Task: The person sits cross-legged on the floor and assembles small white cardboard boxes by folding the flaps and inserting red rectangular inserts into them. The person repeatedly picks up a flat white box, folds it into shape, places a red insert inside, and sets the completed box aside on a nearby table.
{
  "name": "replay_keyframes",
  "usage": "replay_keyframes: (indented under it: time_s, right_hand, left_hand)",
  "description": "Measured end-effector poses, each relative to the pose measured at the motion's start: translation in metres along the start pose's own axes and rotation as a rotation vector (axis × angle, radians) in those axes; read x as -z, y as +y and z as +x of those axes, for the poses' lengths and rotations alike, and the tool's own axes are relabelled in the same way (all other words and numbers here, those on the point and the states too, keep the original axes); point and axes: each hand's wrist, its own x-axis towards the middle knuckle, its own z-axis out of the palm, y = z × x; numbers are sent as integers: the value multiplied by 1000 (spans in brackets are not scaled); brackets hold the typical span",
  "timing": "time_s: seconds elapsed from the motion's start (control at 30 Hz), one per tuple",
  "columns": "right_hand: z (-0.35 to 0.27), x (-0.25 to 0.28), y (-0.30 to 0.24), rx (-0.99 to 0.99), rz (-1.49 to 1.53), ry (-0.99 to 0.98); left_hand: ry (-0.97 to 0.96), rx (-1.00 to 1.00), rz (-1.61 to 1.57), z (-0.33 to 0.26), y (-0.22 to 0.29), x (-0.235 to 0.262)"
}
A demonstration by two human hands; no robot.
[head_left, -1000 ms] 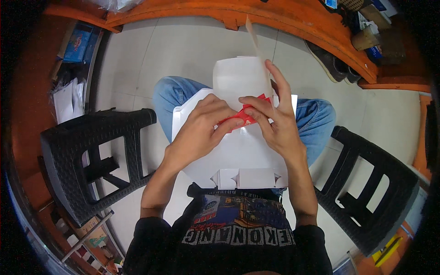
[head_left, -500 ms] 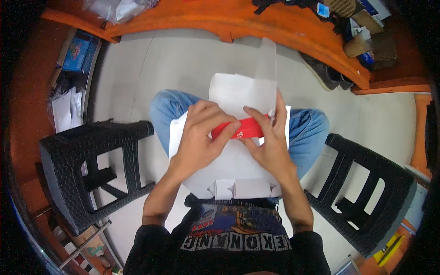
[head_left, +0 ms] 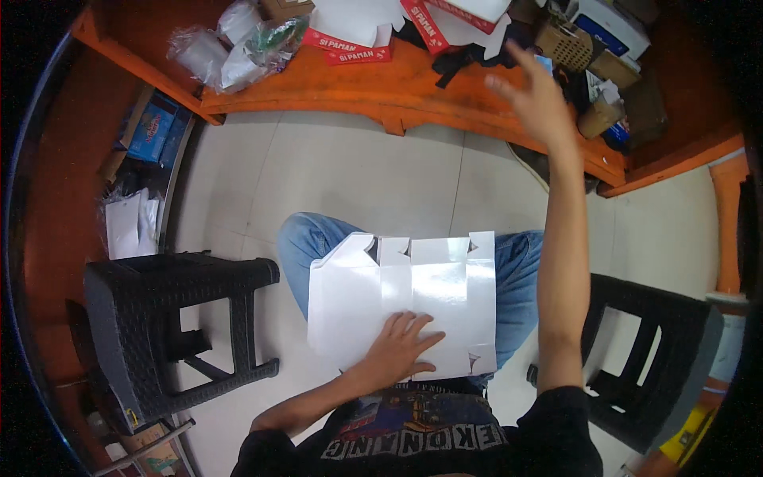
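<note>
White flat cardboard box blanks (head_left: pixel 433 278), with fold lines and cut notches, lie across my lap. My left hand (head_left: pixel 403 346) rests on the lower part of the top blank, fingers spread and gripping nothing. My right hand (head_left: pixel 536 99) is stretched far forward over the orange shelf, fingers apart and holding nothing. Just ahead of it and to its left sits a folded red-and-white cardboard box (head_left: pixel 425 25). Another red-and-white box (head_left: pixel 347 46) stands further left on the shelf; the tops of both are cut off by the picture's edge.
The orange wooden shelf (head_left: pixel 334 83) spans the far side, bearing clear plastic bags (head_left: pixel 242 60) at left and a brown basket (head_left: pixel 566 44) at right. Black plastic stools flank me, one left (head_left: pixel 143 318) and one right (head_left: pixel 660 350). Shoes (head_left: pixel 531 163) lie under the shelf.
My right hand has let go of the red-sided box and moved far forward to the shelf. My left hand has come down onto the flat blanks. The view has tilted up, showing boxes on the shelf.
</note>
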Motion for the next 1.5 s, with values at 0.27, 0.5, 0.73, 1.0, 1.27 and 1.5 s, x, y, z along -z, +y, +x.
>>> replay_keyframes:
  time_s: [0.27, 0.5, 0.73, 1.0, 1.27, 1.5]
  right_hand:
    - [-210, -14, -48, -416, 578, -681]
    - [-291, 52, -80, -254, 462, -473]
    - [-322, 79, -95, -109, 489, -833]
    - [-290, 111, -111, -386, 571, -738]
    - [-272, 119, -115, -403, 649, -373]
    - [-273, 103, -102, -355, 584, -857]
  left_hand:
    - [-147, -164, -37, -14, 9, 0]
    - [-111, -104, -150, -4, 23, 16]
    - [-137, 181, -591, 18, 16, 54]
    - [133, 96, -549, 23, 38, 110]
    - [257, -353, -940, -42, 78, 105]
    - [534, 380, -837, -20, 44, 13]
